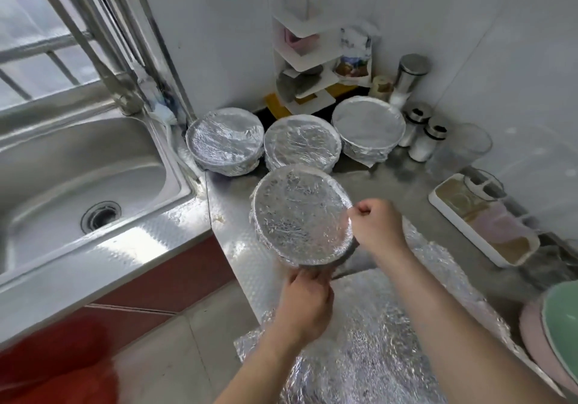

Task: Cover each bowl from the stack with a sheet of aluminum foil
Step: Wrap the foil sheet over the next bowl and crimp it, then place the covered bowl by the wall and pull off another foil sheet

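Item: foil-covered bowl, centre; three covered bowls at 12 o'clock. My left hand grips its rim at 6; my right hand pinches the foil edge at 3. Best: crimp snugly round, avoid tearing.

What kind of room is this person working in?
Most likely a home kitchen: a stainless steel sink with a tap sits in the metal counter, glass shakers with metal caps stand by the white tiled wall, and round foil-covered bowls line the counter's back.
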Demonstrator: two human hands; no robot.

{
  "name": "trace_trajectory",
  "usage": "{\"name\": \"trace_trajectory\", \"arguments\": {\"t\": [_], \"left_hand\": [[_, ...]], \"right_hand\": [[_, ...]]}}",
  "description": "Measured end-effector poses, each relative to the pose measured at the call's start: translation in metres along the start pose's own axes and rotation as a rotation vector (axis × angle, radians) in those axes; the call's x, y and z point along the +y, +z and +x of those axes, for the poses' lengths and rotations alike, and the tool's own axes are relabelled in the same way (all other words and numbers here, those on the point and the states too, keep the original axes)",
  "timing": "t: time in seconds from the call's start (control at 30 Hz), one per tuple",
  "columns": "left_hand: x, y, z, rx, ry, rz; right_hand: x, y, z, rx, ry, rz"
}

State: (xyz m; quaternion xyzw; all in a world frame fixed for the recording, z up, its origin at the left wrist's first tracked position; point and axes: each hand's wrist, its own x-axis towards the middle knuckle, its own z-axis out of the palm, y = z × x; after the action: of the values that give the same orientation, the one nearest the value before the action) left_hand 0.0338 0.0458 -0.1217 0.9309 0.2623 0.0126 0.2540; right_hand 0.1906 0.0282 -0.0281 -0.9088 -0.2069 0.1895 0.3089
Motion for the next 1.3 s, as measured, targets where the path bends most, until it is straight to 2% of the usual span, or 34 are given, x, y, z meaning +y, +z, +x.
{"name": "trace_trajectory", "arguments": {"t": [0.07,0.17,0.37,0.47,0.57,0.63,0.7,0.77,0.87,0.97,1.07,1.3], "left_hand": [[0.001,0.003,-0.002,0.037,0.023,0.026],[-0.013,-0.006,-0.004,0.123,-0.04,-0.013],[-0.041,-0.032,-0.025,0.192,-0.117,-0.222],[-0.05,-0.049,-0.043,0.428,-0.182,-0.287],[-0.052,-0.074,-0.044,0.77,-0.294,-0.504],[-0.054,-0.091,-0.03,0.873,-0.491,-0.707],[-0.062,-0.098,-0.01,0.816,-0.71,-0.946],[-0.068,-0.098,0.009,0.751,-0.805,-1.056],[-0.069,-0.095,0.031,0.767,-0.829,-1.133],[-0.072,-0.096,0.044,0.855,-0.869,-1.186],[-0.081,-0.097,0.05,0.929,-0.896,-1.172],[-0.092,-0.101,0.063,0.977,-0.897,-1.154]], "right_hand": [[-0.02,0.023,0.006,-0.045,-0.012,-0.042],[-0.036,0.052,0.012,-0.09,-0.032,-0.112],[-0.049,0.072,0.015,-0.052,-0.008,-0.116],[-0.049,0.078,0.015,-0.07,0.007,-0.004],[-0.046,0.081,0.015,-0.103,0.016,0.114],[-0.045,0.083,0.015,-0.14,-0.012,0.158],[-0.045,0.09,0.013,-0.193,-0.021,0.238],[-0.047,0.1,0.009,-0.223,-0.019,0.346],[-0.051,0.113,0.002,-0.205,0.001,0.476],[-0.053,0.125,-0.002,-0.15,0.018,0.56],[-0.056,0.133,-0.002,-0.134,0.031,0.59],[-0.064,0.142,0.007,-0.169,0.051,0.6]]}}
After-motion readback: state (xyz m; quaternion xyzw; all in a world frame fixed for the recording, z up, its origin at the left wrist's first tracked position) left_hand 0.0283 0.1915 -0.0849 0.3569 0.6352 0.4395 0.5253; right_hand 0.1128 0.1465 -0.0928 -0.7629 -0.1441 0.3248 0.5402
